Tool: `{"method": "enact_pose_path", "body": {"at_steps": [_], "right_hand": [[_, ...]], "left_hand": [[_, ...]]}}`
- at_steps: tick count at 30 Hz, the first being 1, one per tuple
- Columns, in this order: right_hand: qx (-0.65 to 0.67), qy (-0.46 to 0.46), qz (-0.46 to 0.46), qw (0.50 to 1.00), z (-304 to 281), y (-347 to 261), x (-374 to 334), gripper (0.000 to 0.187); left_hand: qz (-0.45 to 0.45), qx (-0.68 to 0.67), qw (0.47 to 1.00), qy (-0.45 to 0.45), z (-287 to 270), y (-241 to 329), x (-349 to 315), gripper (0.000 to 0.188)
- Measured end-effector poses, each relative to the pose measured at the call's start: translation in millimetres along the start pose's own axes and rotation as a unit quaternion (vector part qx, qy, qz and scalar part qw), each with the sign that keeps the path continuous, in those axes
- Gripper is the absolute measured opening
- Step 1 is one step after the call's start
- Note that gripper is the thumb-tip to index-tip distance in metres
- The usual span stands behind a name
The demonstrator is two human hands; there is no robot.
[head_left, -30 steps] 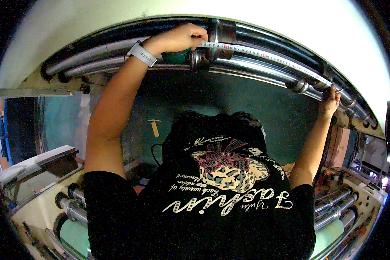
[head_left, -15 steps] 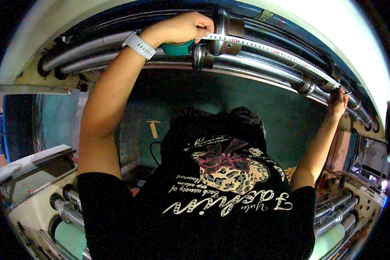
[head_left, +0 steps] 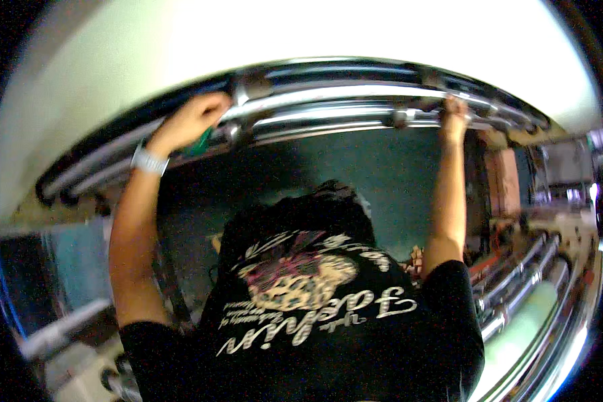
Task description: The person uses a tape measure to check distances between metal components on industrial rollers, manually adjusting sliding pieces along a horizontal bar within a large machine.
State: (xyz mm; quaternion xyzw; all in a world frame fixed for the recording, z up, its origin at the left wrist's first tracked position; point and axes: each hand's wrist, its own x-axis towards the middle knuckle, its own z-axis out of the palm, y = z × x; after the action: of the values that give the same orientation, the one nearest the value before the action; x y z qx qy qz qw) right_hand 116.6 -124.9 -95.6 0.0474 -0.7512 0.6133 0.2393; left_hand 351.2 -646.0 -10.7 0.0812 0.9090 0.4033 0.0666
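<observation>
My left hand (head_left: 193,122) is closed on a green tape measure (head_left: 201,142), mostly hidden behind the fingers, at the left part of a bank of metal rollers. The pale tape blade (head_left: 342,92) runs to the right along the rollers, its markings smeared by motion. At its far end my right hand (head_left: 456,110) is closed with the fingertips at the blade, beside a roller. A dark collar (head_left: 236,132) sits on a roller just right of my left hand. Another collar (head_left: 400,119) stands left of my right hand.
Long shiny rollers (head_left: 315,115) curve across the top, under a white machine cover (head_left: 315,33). A dark green panel (head_left: 395,157) lies below them. More rollers and a pale green roll (head_left: 526,321) are at the lower right.
The view has shifted, so the rollers and both hands appear lower and farther left. The picture is more blurred. Both hands still hold the tape measure between them.
</observation>
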Motion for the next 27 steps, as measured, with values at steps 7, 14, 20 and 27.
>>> {"method": "enact_pose_path", "body": {"at_steps": [7, 14, 20, 27], "right_hand": [[0.025, -0.094, 0.155, 0.983, -43.8, -46.1, -18.2, 0.021], [-0.195, -0.313, 0.024, 0.929, -57.1, -66.2, -41.4, 0.019], [-0.332, -0.358, -0.157, 0.858, -46.5, -72.7, -19.2, 0.013], [-0.396, -0.372, -0.220, 0.810, -45.3, -53.3, -2.2, 0.015]], "left_hand": [[-0.037, 0.002, 0.997, -0.069, 23.1, 0.0, -50.2, 0.018], [-0.250, 0.023, 0.963, -0.093, 101.6, -36.6, -106.4, 0.020], [-0.277, 0.015, 0.958, -0.075, 153.0, -0.4, -91.5, 0.021], [-0.335, -0.057, 0.934, -0.113, 196.0, 23.4, -58.0, 0.022]]}}
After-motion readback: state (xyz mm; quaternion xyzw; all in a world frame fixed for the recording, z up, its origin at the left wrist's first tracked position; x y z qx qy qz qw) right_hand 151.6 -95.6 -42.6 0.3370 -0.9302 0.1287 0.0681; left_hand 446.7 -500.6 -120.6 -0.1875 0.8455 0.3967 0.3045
